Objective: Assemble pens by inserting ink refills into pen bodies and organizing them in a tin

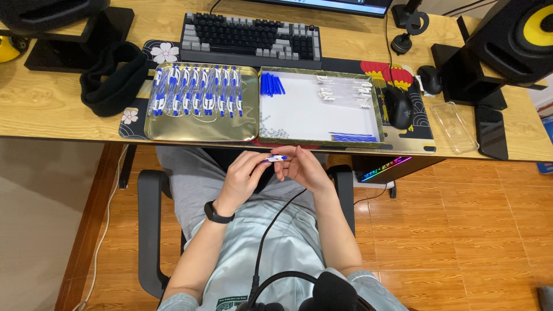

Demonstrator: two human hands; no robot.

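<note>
2 bare hands meet just below the front edge of a wooden desk (pixel 52 109), where a seated person holds a blue-and-white pen (pixel 276 158) level over the lap. The left hand (pixel 242 178) (a black watch (pixel 216 213) on its wrist) pinches the pen's left part between its fingertips; the right hand (pixel 302 168) closes its fingers on the right end. Open air lies between the hands and the desk edge, with chair armrests flanking both elbows.

On the desk, 2 trays sit side by side, touching, their near rims flush with the desk's front. A gold metal tray (pixel 173 135) on the left carries a row of finished blue-and-white pens (pixel 196 92). A white-lined tray (pixel 305 115) on the right holds blue caps (pixel 271 85) at its far left corner, clear barrels (pixel 345 92) at far right, thin blue refills (pixel 352 137) along the near rim, and small springs (pixel 266 129) near left. A keyboard (pixel 250 37) lies behind both trays; a black mouse (pixel 398 107) rests just right.
</note>
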